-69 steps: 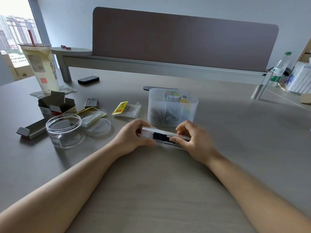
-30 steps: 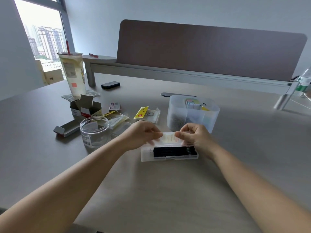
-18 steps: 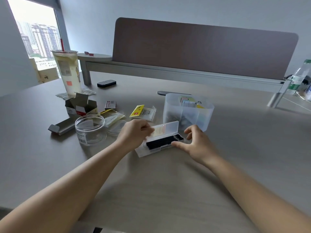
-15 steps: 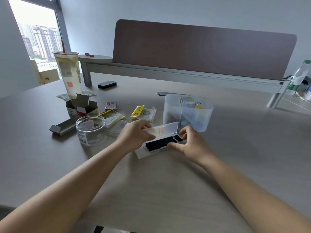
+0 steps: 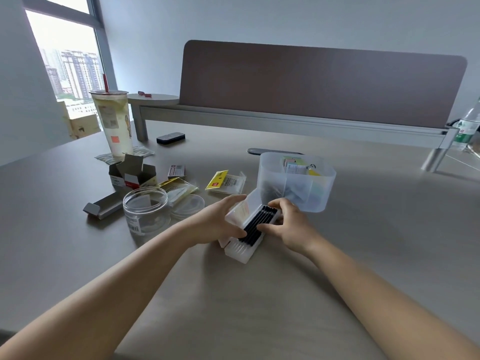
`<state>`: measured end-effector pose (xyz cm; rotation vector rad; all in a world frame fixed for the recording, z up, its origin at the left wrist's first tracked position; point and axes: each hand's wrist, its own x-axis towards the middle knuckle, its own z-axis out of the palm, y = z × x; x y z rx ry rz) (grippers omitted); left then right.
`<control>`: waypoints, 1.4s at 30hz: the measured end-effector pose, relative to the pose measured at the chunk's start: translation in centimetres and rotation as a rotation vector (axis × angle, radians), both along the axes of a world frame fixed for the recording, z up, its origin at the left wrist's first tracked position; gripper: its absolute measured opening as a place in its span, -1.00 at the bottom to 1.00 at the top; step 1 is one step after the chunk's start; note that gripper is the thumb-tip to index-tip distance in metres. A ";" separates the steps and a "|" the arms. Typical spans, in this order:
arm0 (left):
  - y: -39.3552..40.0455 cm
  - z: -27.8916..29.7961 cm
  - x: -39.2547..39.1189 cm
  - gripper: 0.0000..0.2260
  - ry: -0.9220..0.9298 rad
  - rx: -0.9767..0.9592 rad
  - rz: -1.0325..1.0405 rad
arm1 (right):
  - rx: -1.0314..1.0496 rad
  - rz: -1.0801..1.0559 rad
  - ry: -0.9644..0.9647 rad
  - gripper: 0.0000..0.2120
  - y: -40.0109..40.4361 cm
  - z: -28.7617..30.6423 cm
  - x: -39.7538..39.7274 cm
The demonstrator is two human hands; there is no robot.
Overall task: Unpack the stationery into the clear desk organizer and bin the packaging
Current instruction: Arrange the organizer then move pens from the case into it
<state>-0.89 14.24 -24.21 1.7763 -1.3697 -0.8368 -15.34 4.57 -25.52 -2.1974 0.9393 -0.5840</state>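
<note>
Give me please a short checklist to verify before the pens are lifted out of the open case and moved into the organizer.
1. Lid of the clear pen case is open: ok, it is folded back to the left.
2. Case is steadied: ok, the left hand holds its left side.
3. Grip on the black pens: not ok, the right hand only touches the row with its fingertips.
4. Clear desk organizer is close: ok, it stands just behind the case.
5. Free compartment for pens: cannot tell, the contents are blurred.
6. Bin for the packaging: cannot tell, none is in view.
</note>
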 end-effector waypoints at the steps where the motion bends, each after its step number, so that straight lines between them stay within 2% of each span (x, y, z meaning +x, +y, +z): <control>1: -0.2 0.1 0.1 -0.32 0.020 0.017 -0.010 | 0.022 0.006 -0.008 -0.51 -0.2 -0.1 0.0; 8: -0.8 0.5 1.0 -0.32 0.259 0.070 -0.100 | 0.121 0.057 -0.082 -0.50 -0.8 -0.3 0.5; 13: -1.2 0.5 1.4 -0.23 0.326 0.081 -0.135 | 0.227 0.121 -0.159 -0.50 -0.5 -0.2 0.3; 16: -1.3 0.4 1.5 -0.39 0.427 0.056 -0.113 | 0.281 0.151 -0.193 -0.50 -0.1 0.0 0.4; 19: -0.8 0.3 1.5 -0.44 0.515 0.067 -0.107 | 0.301 0.107 -0.206 -0.53 0.3 0.1 0.6; 23: 0.1 0.3 1.1 -0.40 0.631 0.039 -0.077 | 0.101 -0.079 -0.096 -0.57 0.6 0.0 0.5; 25: 0.2 0.3 0.6 -0.38 0.662 -0.021 -0.064 | 0.160 -0.098 -0.110 -0.65 0.6 0.1 0.5; 28: 0.3 0.4 0.0 -0.34 0.656 -0.101 -0.043 | 0.234 -0.090 -0.139 -0.83 0.8 0.6 0.7; 30: 0.5 0.5 -0.3 -0.30 0.654 -0.132 -0.029 | 0.324 -0.101 -0.207 -0.87 1.0 0.8 0.8; 32: 0.6 0.4 -0.3 -0.25 0.631 -0.136 -0.030 | 0.412 -0.112 -0.285 -0.85 1.2 0.8 1.2; 35: 0.9 0.6 0.0 -0.21 0.480 -0.129 -0.030 | 0.376 -0.117 -0.336 -0.79 1.2 0.6 1.7; 38: 0.7 1.2 0.2 -0.33 0.279 -0.172 0.073 | 0.279 -0.100 -0.343 -0.78 1.0 0.4 2.1; 42: -0.4 1.0 0.7 -0.62 0.221 -0.201 0.164 | 0.174 -0.089 -0.275 -0.78 0.3 0.4 2.4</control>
